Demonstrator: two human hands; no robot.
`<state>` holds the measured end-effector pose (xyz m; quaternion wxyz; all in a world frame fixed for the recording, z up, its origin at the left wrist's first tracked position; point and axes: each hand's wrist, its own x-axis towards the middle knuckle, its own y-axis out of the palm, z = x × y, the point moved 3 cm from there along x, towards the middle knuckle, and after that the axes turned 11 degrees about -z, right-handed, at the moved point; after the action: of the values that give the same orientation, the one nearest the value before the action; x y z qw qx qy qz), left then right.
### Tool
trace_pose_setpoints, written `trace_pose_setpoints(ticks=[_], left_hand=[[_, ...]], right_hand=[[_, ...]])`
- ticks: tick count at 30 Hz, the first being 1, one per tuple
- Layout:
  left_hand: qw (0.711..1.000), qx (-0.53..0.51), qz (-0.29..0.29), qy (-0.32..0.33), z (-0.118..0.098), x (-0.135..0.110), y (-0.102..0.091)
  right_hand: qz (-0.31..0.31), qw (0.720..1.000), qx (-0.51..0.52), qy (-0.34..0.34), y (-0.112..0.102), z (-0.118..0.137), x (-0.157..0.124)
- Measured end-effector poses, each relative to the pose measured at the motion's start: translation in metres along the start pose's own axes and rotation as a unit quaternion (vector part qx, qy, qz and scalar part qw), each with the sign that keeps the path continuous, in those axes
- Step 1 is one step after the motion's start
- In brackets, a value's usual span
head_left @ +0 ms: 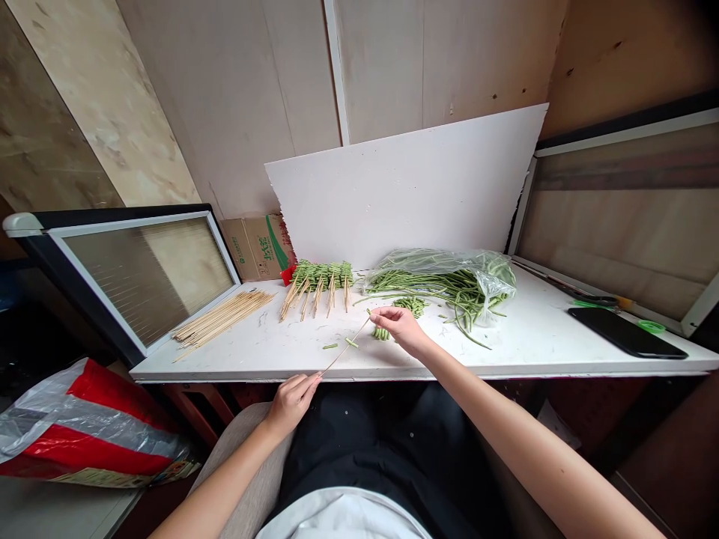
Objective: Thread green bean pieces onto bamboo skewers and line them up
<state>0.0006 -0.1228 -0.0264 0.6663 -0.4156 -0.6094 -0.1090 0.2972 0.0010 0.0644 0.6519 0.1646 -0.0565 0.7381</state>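
My left hand (293, 398) is closed around the lower end of a thin wooden skewer (344, 352) at the table's front edge. The skewer slants up and to the right, toward my right hand (398, 328). There my thumb and fingers pinch a short green bean piece (369, 313) at the skewer's tip; whether the tip has pierced it is too small to tell. Two cut bean pieces lie near the skewer, one (330, 346) left of it and another (351, 343) by its shaft. Under my right hand is a small cluster of bean pieces (381, 334), partly hidden.
Bare skewers (225, 318) lie at the left. Filled bean skewers (323, 277) are stacked near a cardboard box (255, 247). Cut beans (411, 305) sit beside a clear bag of long green beans (443, 281). A black phone (626, 332) rests at the right on the white table (528, 344).
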Motion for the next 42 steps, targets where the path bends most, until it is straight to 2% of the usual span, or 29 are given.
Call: trace_pose_setpoints(ticks=[3, 7, 12, 18, 21, 24, 30, 32, 34, 37, 40, 42], left_hand=[[1.0, 0.0, -0.002, -0.004, 0.0, 0.001, -0.001], [1.0, -0.003, -0.003, -0.013, -0.001, 0.004, -0.002], [1.0, 0.002, -0.007, -0.027, -0.001, 0.006, -0.004], [1.0, -0.007, 0.003, -0.025, -0.004, 0.007, -0.004], [0.999, -0.012, -0.007, -0.046, -0.005, 0.008, -0.003], [0.997, -0.017, -0.017, -0.073, -0.005, 0.008, -0.001], [0.995, -0.014, -0.02, -0.098, 0.001, 0.006, 0.0], [0.995, -0.013, -0.024, -0.095, 0.001, 0.008, -0.001], [0.996, -0.014, -0.02, -0.085, 0.0, 0.009, -0.002], [0.998, -0.014, -0.007, -0.061, -0.004, 0.01, -0.002], [0.999, -0.016, 0.001, -0.044, -0.006, 0.009, -0.001], [0.999, -0.023, 0.004, -0.042, -0.006, 0.009, 0.001]], right_hand=[[-0.004, 1.0, 0.005, -0.006, 0.004, 0.0, -0.003], [0.037, 0.999, -0.006, -0.019, 0.022, -0.009, -0.012], [0.019, 1.0, 0.001, 0.002, 0.034, -0.019, -0.017], [0.08, 0.997, -0.017, -0.006, 0.045, -0.028, -0.024], [0.082, 0.996, -0.021, -0.009, 0.051, -0.029, -0.028], [0.077, 0.997, -0.03, -0.013, 0.045, -0.022, -0.023], [0.041, 0.994, -0.093, -0.033, -0.003, 0.001, 0.002], [0.05, 0.991, -0.123, -0.031, -0.009, 0.004, 0.004], [0.088, 0.985, -0.142, -0.035, -0.002, 0.004, 0.0], [0.157, 0.976, -0.145, -0.048, 0.022, -0.004, -0.013], [0.165, 0.976, -0.13, -0.06, 0.04, -0.012, -0.022], [0.156, 0.978, -0.122, -0.067, 0.043, -0.014, -0.023]])
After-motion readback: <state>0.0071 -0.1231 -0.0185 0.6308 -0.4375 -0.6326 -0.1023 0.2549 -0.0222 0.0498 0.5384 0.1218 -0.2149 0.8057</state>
